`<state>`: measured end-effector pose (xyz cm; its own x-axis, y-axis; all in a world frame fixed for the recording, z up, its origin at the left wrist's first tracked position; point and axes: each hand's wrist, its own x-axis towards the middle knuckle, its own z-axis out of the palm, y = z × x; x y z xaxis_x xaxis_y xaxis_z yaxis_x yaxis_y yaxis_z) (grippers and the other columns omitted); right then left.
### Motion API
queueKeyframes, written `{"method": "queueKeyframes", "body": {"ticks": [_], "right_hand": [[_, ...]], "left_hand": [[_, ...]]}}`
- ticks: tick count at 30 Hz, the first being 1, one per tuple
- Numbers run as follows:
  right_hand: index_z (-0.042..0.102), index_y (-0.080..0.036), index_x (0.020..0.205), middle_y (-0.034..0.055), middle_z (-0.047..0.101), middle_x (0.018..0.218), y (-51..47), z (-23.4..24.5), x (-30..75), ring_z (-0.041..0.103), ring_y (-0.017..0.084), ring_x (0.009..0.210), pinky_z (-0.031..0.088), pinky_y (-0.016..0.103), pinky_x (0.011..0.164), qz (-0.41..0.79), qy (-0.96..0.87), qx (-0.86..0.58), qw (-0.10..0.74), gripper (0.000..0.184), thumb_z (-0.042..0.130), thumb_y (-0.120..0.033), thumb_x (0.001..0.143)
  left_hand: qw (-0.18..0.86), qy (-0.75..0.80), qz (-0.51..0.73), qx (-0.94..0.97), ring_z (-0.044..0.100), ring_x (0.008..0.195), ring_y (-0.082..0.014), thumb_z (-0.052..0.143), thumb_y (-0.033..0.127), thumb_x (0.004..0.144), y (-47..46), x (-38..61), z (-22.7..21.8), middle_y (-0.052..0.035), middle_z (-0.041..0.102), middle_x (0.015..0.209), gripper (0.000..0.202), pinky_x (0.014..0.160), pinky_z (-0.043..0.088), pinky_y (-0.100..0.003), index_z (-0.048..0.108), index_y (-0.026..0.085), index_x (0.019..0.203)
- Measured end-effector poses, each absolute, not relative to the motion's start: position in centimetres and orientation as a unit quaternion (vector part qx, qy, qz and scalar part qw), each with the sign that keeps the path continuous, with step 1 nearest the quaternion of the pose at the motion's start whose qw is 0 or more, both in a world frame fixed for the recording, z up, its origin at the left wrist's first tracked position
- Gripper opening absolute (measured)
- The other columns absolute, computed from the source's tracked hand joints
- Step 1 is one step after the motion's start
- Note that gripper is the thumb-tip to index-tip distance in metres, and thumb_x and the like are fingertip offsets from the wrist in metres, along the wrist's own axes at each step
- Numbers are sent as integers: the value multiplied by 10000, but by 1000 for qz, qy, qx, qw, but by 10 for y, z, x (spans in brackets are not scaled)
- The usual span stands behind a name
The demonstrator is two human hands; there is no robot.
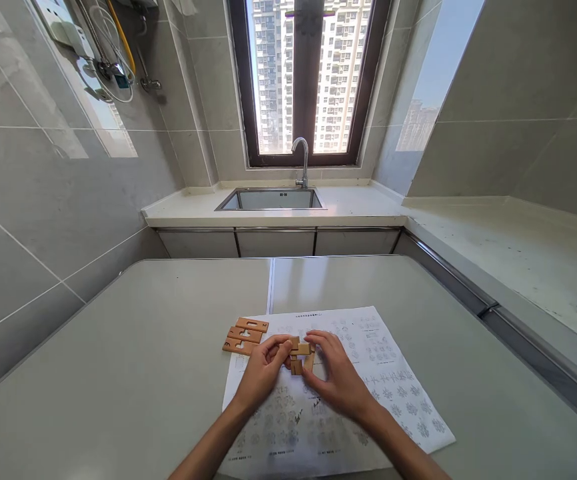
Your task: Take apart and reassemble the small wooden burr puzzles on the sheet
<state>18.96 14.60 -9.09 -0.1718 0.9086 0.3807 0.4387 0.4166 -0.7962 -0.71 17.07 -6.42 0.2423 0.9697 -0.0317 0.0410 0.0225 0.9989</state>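
Observation:
Between my two hands is a partly interlocked wooden burr puzzle (296, 367), made of several light-brown notched pieces. My left hand (264, 367) pinches it from the left, with thumb and fingertips at its upper left. My right hand (336, 373) curves around its right side, fingers above and thumb below, touching an upright piece. Under both hands lies a white instruction sheet (393, 380) printed with rows of small diagrams. Left of the puzzle, flat wooden pieces with cut-out slots (245, 335) lie side by side, partly over the sheet's upper left edge.
The pale table (118, 373) has a seam running away from me. Beyond it stands a white counter (363, 207) with a steel sink (273, 200) and a faucet (302, 160) under a window. Tiled walls rise on both sides; a counter runs along the right.

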Motion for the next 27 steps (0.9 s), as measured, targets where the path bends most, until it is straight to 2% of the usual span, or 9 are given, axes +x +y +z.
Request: {"method": "queueKeyframes", "body": {"ticks": [4, 6, 9, 11, 15, 17, 21, 27], "right_hand": [[631, -274, 1268, 112, 665, 1247, 143, -85, 189, 605, 321, 1181, 508, 501, 1035, 280, -718, -434, 467, 375, 667, -236, 897], [636, -273, 1261, 108, 691, 1188, 141, -85, 188, 636, 314, 1107, 531, 484, 981, 286, -712, -436, 470, 348, 665, -262, 915], [656, -266, 1209, 102, 720, 1087, 141, -89, 189, 663, 301, 1008, 541, 456, 912, 298, -698, -449, 472, 256, 639, -341, 966], [671, -259, 1163, 99, 731, 1035, 142, -90, 189, 672, 296, 963, 541, 436, 878, 310, -682, -458, 478, 228, 601, -400, 998], [668, -246, 1117, 82, 737, 977, 143, -83, 191, 678, 273, 900, 540, 386, 827, 345, -653, -466, 487, 266, 557, -468, 1021], [665, -243, 1099, 71, 732, 939, 143, -79, 191, 673, 262, 870, 533, 369, 814, 360, -649, -461, 487, 275, 553, -482, 1022], [670, -245, 1077, 56, 726, 903, 144, -77, 192, 671, 256, 848, 516, 349, 807, 389, -638, -451, 488, 280, 563, -496, 1016], [674, -231, 1060, 39, 687, 846, 145, -79, 192, 631, 228, 793, 485, 326, 756, 440, -615, -441, 484, 334, 550, -539, 1020]], "left_hand": [[559, 437, 407, 576, 683, 933, -238, 671, 577, 919, 170, -6, -62, -65, 751, 977, 425, 863, 535, -322, 751, 176, 1033], [567, 441, 403, 567, 689, 926, -240, 679, 586, 911, 170, -7, -63, -69, 752, 971, 438, 832, 535, -319, 735, 173, 1047], [569, 456, 398, 557, 692, 860, -224, 674, 595, 911, 169, -8, -65, -56, 741, 909, 479, 780, 533, -315, 703, 180, 1149], [572, 449, 392, 564, 697, 870, -222, 666, 578, 923, 168, -9, -64, -53, 738, 909, 502, 806, 539, -330, 671, 195, 1247], [589, 401, 375, 593, 687, 1055, -255, 811, 439, 825, 164, -10, -59, -104, 722, 1198, 598, 927, 543, -375, 611, 230, 1349], [585, 393, 371, 604, 680, 1078, -260, 858, 381, 776, 163, -10, -57, -112, 702, 1260, 652, 948, 541, -383, 598, 233, 1355], [590, 383, 368, 608, 678, 1088, -255, 849, 362, 796, 162, -10, -59, -107, 703, 1243, 628, 956, 536, -375, 584, 232, 1350], [552, 387, 366, 641, 654, 869, -183, 847, 296, 800, 159, -7, -61, -38, 702, 1051, 647, 855, 539, -329, 535, 253, 1365]]}}
